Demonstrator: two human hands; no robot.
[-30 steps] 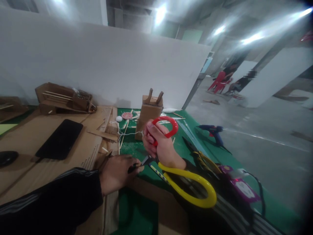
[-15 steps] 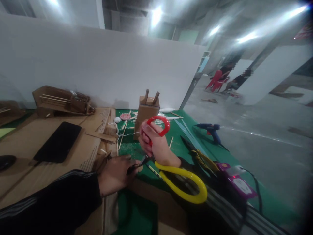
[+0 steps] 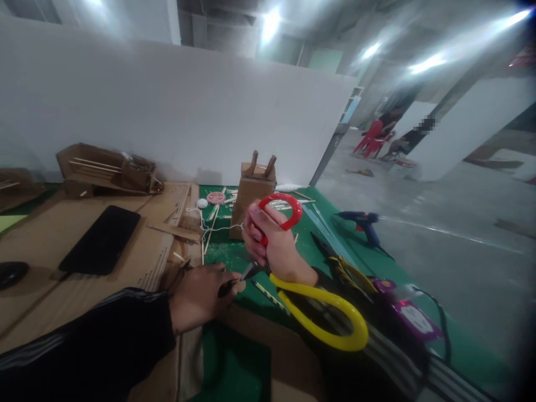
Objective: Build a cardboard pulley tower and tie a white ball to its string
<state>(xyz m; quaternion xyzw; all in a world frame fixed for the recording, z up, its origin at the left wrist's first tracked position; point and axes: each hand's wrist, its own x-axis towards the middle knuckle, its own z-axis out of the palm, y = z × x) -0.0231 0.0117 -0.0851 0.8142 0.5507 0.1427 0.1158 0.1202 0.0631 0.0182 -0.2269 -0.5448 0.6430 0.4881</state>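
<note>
My right hand (image 3: 274, 243) is closed around the red handle of a pair of scissors (image 3: 358, 329). The yellow handle loop swings wide below, so the scissors are spread. Their short dark blades point down and left, with the tip close to the fingertips of my left hand (image 3: 201, 293). That hand is closed on a small tan piece (image 3: 240, 286), which looks like cardboard; part of it is hidden by the fingers. Whether the blade touches the piece, I cannot tell. Behind my right hand stands an upright cardboard box (image 3: 247, 198) with two prongs on top.
White string (image 3: 221, 228) runs from a ball toward the box. Right of my hand lie pliers (image 3: 354, 273), a blue glue gun (image 3: 364, 223) and a purple power strip (image 3: 412, 318). To the left are a black phone (image 3: 100, 240), a mouse (image 3: 12, 273) and a cardboard model (image 3: 109, 170).
My right hand and the scissors have shifted a little to the right, drawing the blades slightly back from my left fingers. The left hand stays nearly in place.
</note>
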